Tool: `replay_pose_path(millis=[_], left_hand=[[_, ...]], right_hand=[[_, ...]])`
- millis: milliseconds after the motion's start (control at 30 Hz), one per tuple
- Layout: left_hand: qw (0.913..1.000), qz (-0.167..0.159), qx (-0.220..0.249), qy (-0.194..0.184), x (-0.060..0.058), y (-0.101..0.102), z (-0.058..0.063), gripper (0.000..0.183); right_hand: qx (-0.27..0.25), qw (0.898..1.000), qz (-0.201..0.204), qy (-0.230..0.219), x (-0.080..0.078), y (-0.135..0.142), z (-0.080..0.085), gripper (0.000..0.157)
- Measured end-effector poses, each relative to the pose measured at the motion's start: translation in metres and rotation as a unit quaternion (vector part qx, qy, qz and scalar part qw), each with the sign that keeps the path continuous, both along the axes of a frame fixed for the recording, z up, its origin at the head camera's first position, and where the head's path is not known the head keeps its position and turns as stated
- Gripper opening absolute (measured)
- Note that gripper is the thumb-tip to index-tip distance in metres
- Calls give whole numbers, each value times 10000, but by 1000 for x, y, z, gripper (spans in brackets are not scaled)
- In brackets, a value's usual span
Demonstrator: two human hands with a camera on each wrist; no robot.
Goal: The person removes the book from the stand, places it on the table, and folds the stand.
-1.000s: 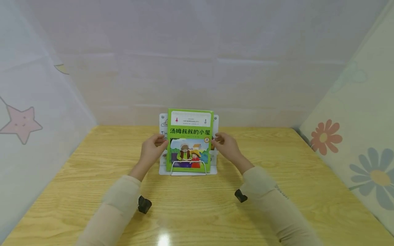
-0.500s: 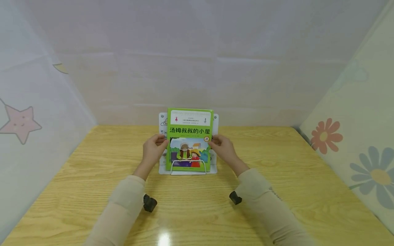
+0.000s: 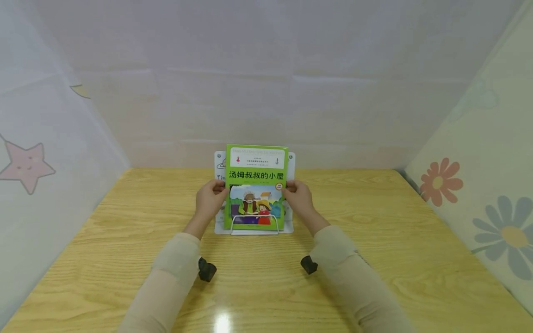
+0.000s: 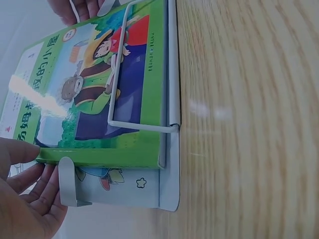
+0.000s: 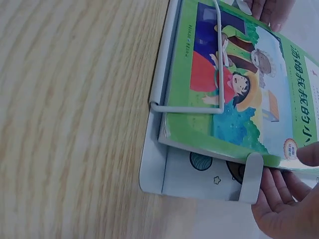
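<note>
A green picture book [image 3: 255,196] stands upright on a white book stand [image 3: 219,227], its illustrated cover toward me. The stand's wire holder [image 3: 255,234] crosses the lower part of the cover. My left hand [image 3: 209,200] pinches the book's left edge, thumb [image 4: 22,151] at the cover and fingers behind. On the opposite edge my right hand [image 3: 300,198] pinches likewise, its thumb [image 5: 310,154] on the cover beside a small round badge. Small white side tabs of the stand [image 5: 251,179] come forward beside the book near each hand. Most of the stand's printed back plate is hidden by the book.
A wood-grain table [image 3: 258,286] carries the stand near its far side. A pale cloth wall [image 3: 266,92] rises behind it. Patterned side walls with a pink star [image 3: 28,166] and flowers [image 3: 441,181] flank the table. Black wrist cameras [image 3: 206,270] hang below both sleeves.
Both forearms have swung inward, and the right hand has drawn in closer around the book's edge. The book stays in the stand; the whole view has shifted very slightly.
</note>
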State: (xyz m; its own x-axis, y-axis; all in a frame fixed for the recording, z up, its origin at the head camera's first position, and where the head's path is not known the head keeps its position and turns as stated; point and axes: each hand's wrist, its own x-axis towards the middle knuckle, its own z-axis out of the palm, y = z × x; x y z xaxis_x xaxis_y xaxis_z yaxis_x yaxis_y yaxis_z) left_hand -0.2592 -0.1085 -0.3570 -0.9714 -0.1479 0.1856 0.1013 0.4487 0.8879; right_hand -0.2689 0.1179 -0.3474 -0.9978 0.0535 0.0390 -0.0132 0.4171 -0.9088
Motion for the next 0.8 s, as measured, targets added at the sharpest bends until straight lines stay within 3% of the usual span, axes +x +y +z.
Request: replay_pose_path(millis=[267, 800], left_hand=[[9997, 190, -54, -138, -3, 2, 0, 23], [9987, 341, -4, -373, -4, 2, 2, 20]], right_hand=[[-143, 9980, -575, -241, -3, -6, 0, 26], [-201, 9926, -1083, -511, -11, -11, 2, 18]])
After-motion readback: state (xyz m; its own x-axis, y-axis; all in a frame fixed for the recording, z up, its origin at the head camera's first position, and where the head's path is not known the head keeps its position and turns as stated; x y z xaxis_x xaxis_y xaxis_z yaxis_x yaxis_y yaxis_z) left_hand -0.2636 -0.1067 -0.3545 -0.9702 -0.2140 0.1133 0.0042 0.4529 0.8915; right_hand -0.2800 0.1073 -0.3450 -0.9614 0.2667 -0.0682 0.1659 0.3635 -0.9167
